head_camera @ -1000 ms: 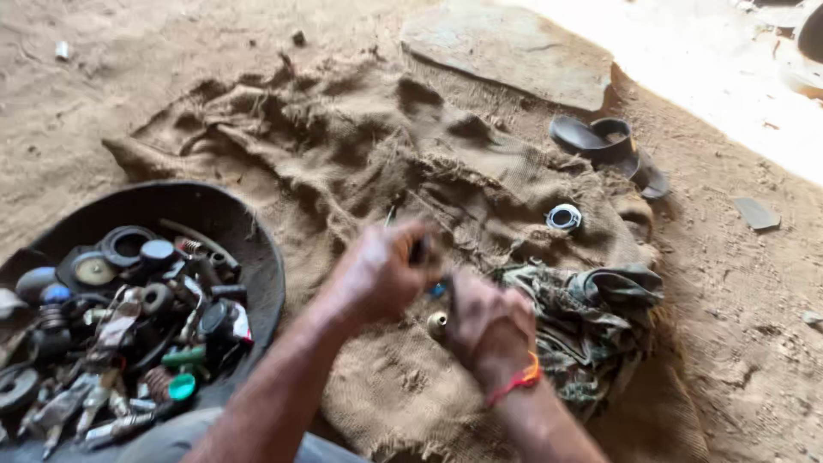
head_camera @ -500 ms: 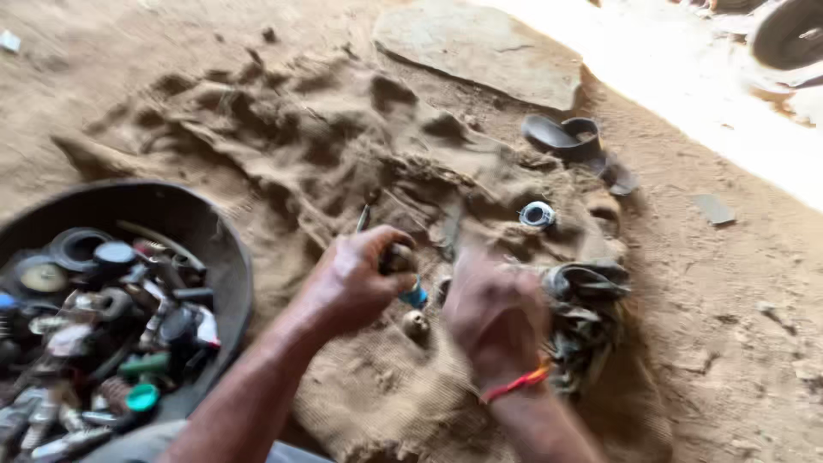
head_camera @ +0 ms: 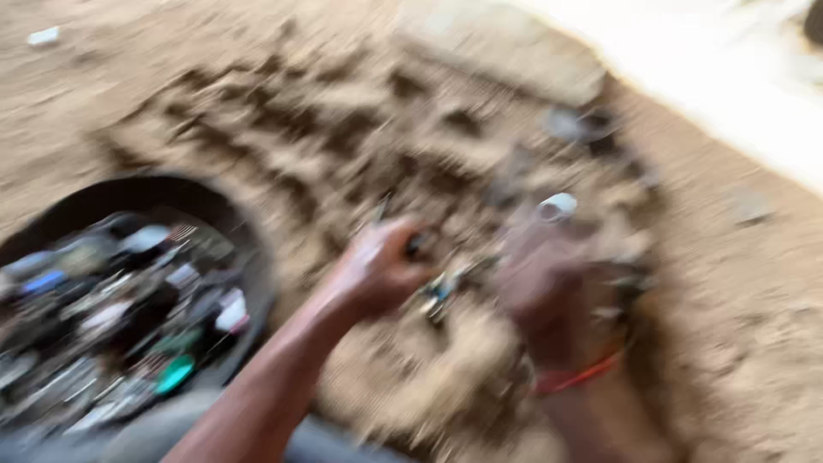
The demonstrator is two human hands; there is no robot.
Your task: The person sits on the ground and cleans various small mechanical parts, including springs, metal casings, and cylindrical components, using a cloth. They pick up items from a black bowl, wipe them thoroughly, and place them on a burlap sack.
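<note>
Big change vs half a sec ago: the view has swung and gone to heavy blur, so I'm reading shapes only. My left hand (head_camera: 377,270) sits about where it was, mid-frame over the sacking (head_camera: 343,146), fingers curled round a small dark bit (head_camera: 417,246) at the thumb side; it looked pinched the same way before, so I judge the hold hasn't let go, tho I can't tell what the bit is. Right hand (head_camera: 540,283) w/ the red band (head_camera: 583,377) at the wrist is smeared worst; can't tell if it's closed on anything or just hovering. It has drifted a touch right and up, near the white ring (head_camera: 557,206) that lies on the cloth just above it. Between the hands there's a small bluish piece (head_camera: 441,287), near both, contact unclear. The pan (head_camera: 249,249) of mixed parts stays at lower left, well apart from the hands. I read it as work going on w/ the small pieces between the hands, nothing set down yet.
</note>
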